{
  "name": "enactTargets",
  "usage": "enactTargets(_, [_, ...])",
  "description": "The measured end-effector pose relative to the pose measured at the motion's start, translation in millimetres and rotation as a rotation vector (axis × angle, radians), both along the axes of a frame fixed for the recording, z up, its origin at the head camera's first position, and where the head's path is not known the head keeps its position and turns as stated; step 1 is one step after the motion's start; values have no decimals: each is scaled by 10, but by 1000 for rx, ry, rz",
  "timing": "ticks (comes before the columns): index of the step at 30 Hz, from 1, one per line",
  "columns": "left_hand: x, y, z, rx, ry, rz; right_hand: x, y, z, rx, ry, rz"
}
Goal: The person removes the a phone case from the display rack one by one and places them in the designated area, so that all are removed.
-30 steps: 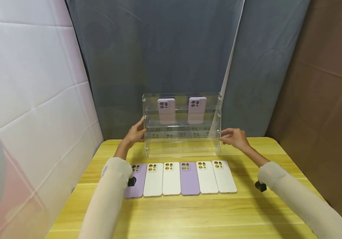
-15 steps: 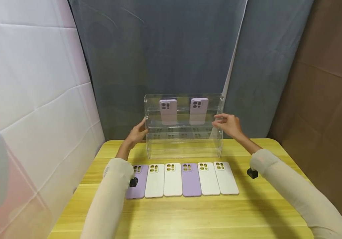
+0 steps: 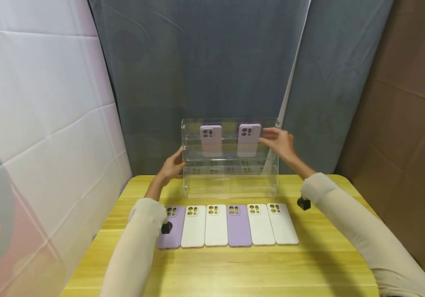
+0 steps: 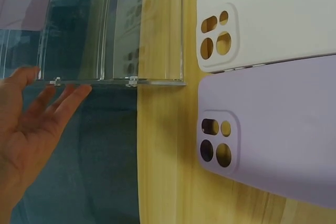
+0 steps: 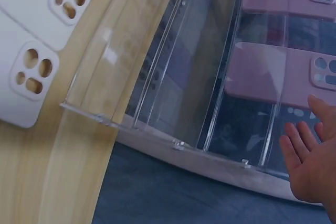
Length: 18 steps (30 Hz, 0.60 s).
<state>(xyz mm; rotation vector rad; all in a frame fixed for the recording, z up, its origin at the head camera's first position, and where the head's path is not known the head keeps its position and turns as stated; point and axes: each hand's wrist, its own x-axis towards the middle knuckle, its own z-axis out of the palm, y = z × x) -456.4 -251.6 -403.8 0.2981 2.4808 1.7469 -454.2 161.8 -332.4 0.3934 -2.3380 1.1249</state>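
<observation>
A clear acrylic tiered stand (image 3: 231, 181) stands upright on the table, with two light purple phone cases, the left one (image 3: 211, 134) and the right one (image 3: 249, 132), on its upper tier. My left hand (image 3: 170, 168) rests its fingertips against the stand's left side panel; the left wrist view shows these fingers (image 4: 71, 100) fairly straight along the panel. Beside the right upper phone case is my right hand (image 3: 282, 143), thumb and fingers spread apart. Its thumb tip is very near that case's edge; whether they touch, I cannot tell. Nothing is held in it.
In front of the stand lies a row of phone cases, several white (image 3: 216, 227) and two purple, one of them (image 3: 239, 227) in the middle. My left sleeve partly covers the leftmost purple case (image 3: 171, 235). A grey curtain (image 3: 205, 62) hangs behind the table (image 3: 219, 272).
My right hand has risen from the stand's right side and moved left to the right upper phone case. My left hand stays at the left panel. The head view has shifted slightly.
</observation>
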Motion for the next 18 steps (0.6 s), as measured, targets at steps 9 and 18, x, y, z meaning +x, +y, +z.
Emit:
enactTargets(9, [-2,31,2,-38,33,48,-64,-146,87,-25,-43,16])
enactTargets(18, [2,83,-26,-36,49,79,-79,-184,83,-28,-47,-31])
